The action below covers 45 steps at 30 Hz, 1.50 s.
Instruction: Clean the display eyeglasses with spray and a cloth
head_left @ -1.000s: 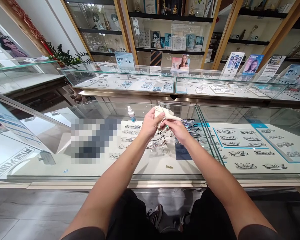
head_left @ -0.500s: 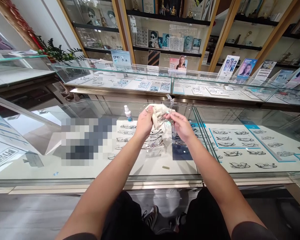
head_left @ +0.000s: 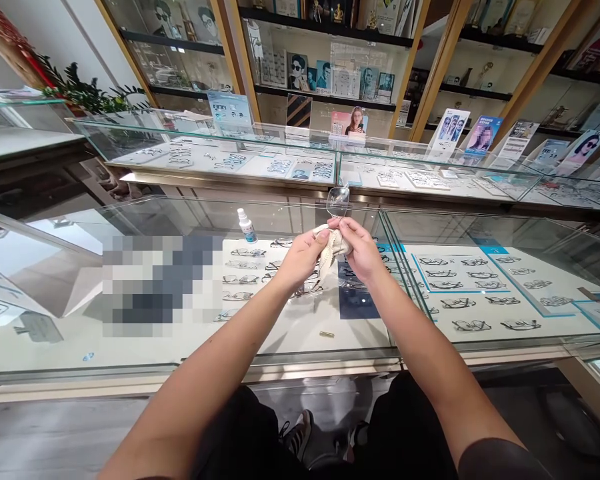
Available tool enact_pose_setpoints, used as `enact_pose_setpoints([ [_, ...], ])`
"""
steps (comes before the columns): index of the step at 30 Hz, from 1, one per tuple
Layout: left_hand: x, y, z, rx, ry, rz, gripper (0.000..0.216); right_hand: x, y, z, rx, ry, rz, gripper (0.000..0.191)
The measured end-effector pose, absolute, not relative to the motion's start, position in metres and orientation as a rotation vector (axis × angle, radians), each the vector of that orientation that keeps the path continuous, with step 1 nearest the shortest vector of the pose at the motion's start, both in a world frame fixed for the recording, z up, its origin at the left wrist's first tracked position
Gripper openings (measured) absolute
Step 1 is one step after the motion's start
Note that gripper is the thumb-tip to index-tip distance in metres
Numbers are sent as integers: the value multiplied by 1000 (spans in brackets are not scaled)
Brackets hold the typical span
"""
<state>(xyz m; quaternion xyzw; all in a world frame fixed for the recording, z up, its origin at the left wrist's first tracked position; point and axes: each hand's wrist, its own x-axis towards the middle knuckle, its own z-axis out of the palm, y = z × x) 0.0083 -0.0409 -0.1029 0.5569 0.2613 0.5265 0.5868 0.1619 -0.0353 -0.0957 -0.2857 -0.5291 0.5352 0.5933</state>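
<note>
A pale cream cleaning cloth (head_left: 326,260) is bunched between my two hands above the glass counter. My left hand (head_left: 304,257) is closed on the cloth, thumb on top. My right hand (head_left: 361,248) is closed beside it, gripping a pair of clear-framed eyeglasses (head_left: 339,201) together with part of the cloth. One lens stands up above my fingers; the rest of the glasses is hidden by the cloth and hands. A white spray bottle (head_left: 247,226) with a blue label stands on the counter to the left of my hands.
Under the glass top of the display counter (head_left: 280,357) lie rows of eyeglasses (head_left: 473,326). A small gold bar-shaped piece (head_left: 327,335) shows near the front. Behind stands another glass showcase (head_left: 225,175) with upright advertising cards (head_left: 449,135). A blurred-out patch covers the left side.
The cloth has come over to the right and now wraps the lower part of the glasses. My hands have drawn together, and one lens now stands upright above them.
</note>
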Motion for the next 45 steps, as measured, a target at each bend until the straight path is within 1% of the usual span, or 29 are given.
enact_pose_setpoints([
  [4, 8, -39, -104, 1241, 644, 1309, 60, 158, -39, -96, -654, -1261, 1253, 36],
  [10, 8, -36, -106, 1173, 628, 1317, 52, 157, -41, -96, -663, -1303, 1244, 33],
  [20, 6, -42, -97, 1117, 604, 1175, 65, 158, -39, -95, -695, -1187, 1337, 34],
  [26, 4, -43, -97, 1278, 582, 1113, 58, 158, -36, -91, -677, -985, 1362, 33],
  [33, 10, -44, -102, 1291, 692, 1307, 67, 153, -44, -91, -645, -1056, 1448, 33],
  [36, 11, -42, -102, 1264, 711, 1375, 69, 150, -46, -88, -598, -1071, 1447, 25],
  [38, 9, -39, -102, 1255, 717, 1407, 65, 149, -45, -89, -567, -1056, 1448, 20],
  [40, 6, -36, -100, 1244, 714, 1436, 61, 149, -42, -92, -569, -1022, 1442, 22],
  [45, 1, -31, -97, 1153, 634, 1464, 63, 158, -30, -99, -644, -933, 1389, 30],
])
